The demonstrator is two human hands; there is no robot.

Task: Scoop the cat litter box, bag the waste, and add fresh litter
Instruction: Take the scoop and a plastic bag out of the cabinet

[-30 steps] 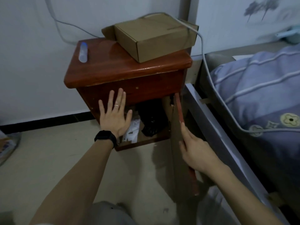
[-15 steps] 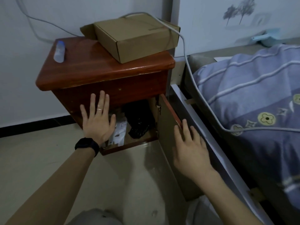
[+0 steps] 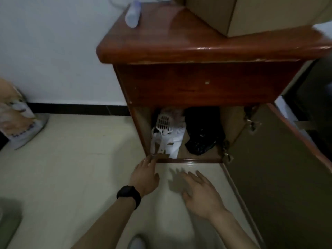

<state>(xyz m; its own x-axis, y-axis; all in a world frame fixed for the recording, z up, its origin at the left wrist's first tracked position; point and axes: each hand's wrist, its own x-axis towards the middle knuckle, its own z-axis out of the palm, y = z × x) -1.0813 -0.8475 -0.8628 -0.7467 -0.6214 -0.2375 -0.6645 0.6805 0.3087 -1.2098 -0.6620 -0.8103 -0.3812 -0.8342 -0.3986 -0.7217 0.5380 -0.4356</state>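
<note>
Inside the nightstand [image 3: 206, 81], left half: white litter scoop [image 3: 162, 127] lying on some white packaging, just beside a crumpled black plastic bag [image 3: 203, 135] on its right.
Scoop direction: long axis runs front to back. Slotted head is toward the rear and the handle toward the open front, so the grab end faces the person.
Left hand [image 3: 145, 174]: fingers stretched out and loosely apart, tips at the bottom sill right by the handle's end. Too blurry to say if they touch it yet.
Right hand [image 3: 202, 193]: low over the floor, fingers spread, holding nothing.
Step, my guess: fetching the scoop, bag next.
How I'd do it: pinch the handle and draw it straight out along its length, so the head doesn't snag the packaging or drag the bag along.
Door [image 3: 280, 177]: swung wide to the right, out of the way.
</note>
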